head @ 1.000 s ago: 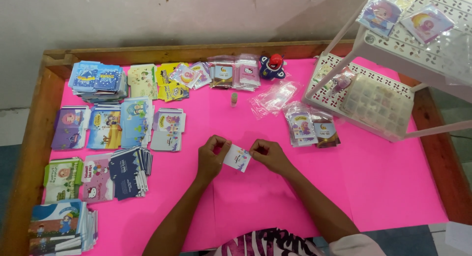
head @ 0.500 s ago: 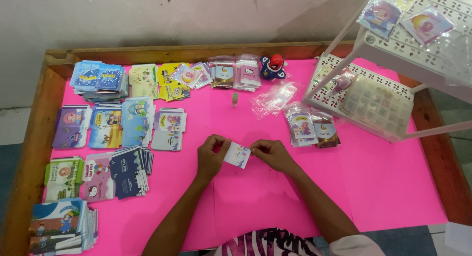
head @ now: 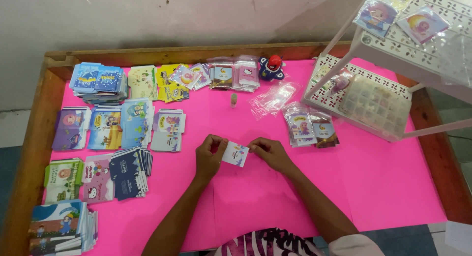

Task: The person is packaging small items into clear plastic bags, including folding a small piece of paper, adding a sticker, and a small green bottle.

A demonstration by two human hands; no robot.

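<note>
I am seeing the small card [head: 235, 154] hanging just over the pink sheet [head: 383, 187], with my left hand [head: 209, 156] pinching its left edge and my right hand [head: 268, 151] pinching its right. Open pink is lying below the grip; card stacks [head: 128, 172] are sitting well left, plastic packets [head: 309, 128] near right.

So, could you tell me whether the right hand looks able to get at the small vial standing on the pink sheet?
Probably yes: the small vial stands alone ahead of the right hand, with bare pink sheet between, though that hand now holds the small card.
</note>
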